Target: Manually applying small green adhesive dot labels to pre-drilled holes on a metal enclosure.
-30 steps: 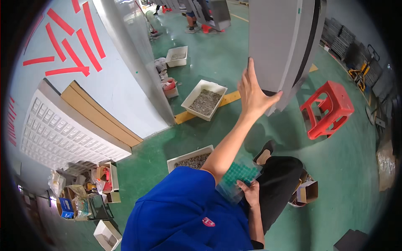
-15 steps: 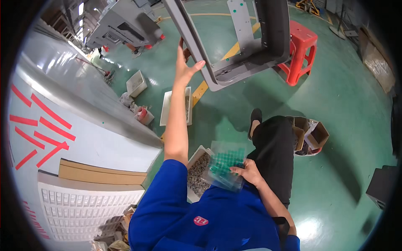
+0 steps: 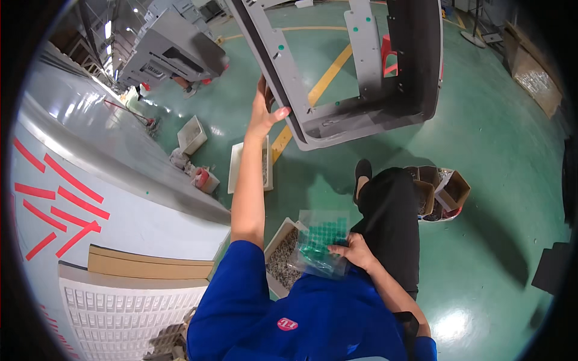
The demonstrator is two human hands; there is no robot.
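Observation:
My left hand is wrapped round the left edge of a large grey frame-shaped housing, its thumb on the near face and the fingers behind. The housing hangs tilted ahead of me, with a dark inner wall and several small green dots stuck on its inner panels; its top runs out of view. Close to my lap, my right hand pinches clear plastic sheets covered with rows of round green stickers. The thumb lies on top of the sheets, and the other fingers are mostly hidden.
A white bin of small metal parts stands beside my lap, with another white bin beyond it. Right of my leg is a container with open cardboard boxes. A red stool shows behind the housing. A white panel with red tape flanks me left.
The housing has turned and shifted slightly right and nearer, showing more of its inner panels and covering most of the stool. My left hand keeps its grip; the right still holds the sticker sheets.

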